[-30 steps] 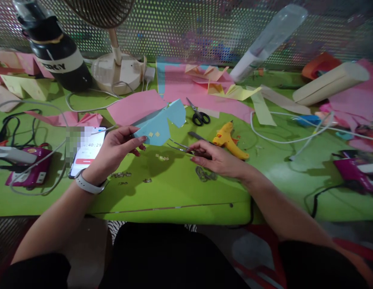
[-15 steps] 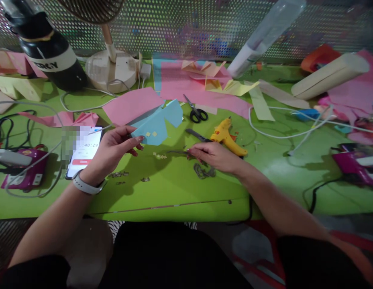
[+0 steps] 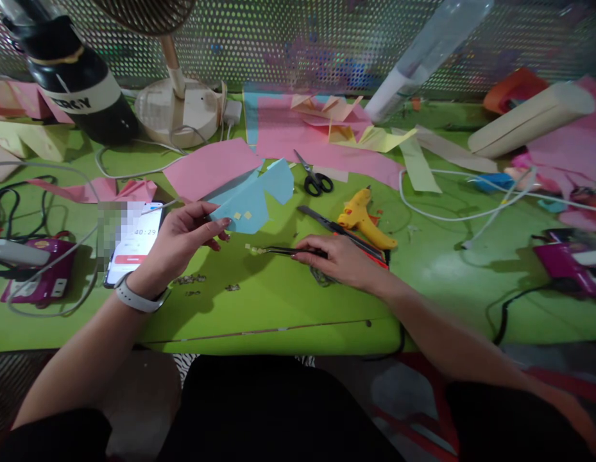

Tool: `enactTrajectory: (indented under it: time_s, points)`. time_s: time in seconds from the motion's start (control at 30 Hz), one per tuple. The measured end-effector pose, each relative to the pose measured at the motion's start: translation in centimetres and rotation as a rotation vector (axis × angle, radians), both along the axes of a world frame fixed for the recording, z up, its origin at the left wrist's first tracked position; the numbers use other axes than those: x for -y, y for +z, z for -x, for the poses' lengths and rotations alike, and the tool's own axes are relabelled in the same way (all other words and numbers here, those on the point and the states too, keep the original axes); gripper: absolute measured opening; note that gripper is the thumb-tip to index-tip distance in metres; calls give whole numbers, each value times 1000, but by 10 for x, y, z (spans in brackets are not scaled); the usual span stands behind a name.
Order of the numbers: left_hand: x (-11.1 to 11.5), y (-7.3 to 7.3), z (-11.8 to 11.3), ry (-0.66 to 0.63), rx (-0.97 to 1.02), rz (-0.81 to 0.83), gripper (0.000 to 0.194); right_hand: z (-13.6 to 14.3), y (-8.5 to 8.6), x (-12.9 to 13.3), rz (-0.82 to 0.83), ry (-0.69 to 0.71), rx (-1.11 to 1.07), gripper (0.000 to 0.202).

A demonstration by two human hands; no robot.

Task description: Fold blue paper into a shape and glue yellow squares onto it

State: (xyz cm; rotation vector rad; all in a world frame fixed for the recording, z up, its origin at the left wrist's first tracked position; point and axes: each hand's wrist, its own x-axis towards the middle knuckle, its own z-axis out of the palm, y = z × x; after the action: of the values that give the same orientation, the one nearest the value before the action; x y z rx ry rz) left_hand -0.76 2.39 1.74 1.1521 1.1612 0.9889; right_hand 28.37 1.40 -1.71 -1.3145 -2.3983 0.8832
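Between thumb and fingers, my left hand (image 3: 194,228) pinches a light blue paper piece (image 3: 252,204) that has a notched edge and two small pale yellow squares on it. My right hand (image 3: 324,253) is closed around dark tweezers (image 3: 281,250), pointing left. Their tips meet the small yellow paper bits (image 3: 253,249) on the green table (image 3: 288,308); whether a bit is gripped, I cannot tell. Little clusters of metallic-looking pieces (image 3: 189,280) lie below my left hand. A greyish coil (image 3: 321,276) is partly hidden under my right hand.
Behind my right hand lie a utility knife (image 3: 321,219), a yellow glue gun (image 3: 362,218) and black-handled scissors (image 3: 317,183). A phone (image 3: 134,240) rests by my left wrist. Pink paper (image 3: 215,167), a fan (image 3: 182,115) and a black bottle (image 3: 81,83) stand farther back. White cable (image 3: 432,218) loops at right.
My right hand has turned and shifted slightly, bringing the tweezer tips left onto the yellow bits. The utility knife shows more now. My left hand and the blue paper stay nearly still.
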Motion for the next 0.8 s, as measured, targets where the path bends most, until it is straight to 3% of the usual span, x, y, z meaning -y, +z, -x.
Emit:
enactTrajectory:
  time_s: [0.8]
  points:
    - [0,0,-1,-4,49,9,17,-1,-14,9,-239,57,108,36]
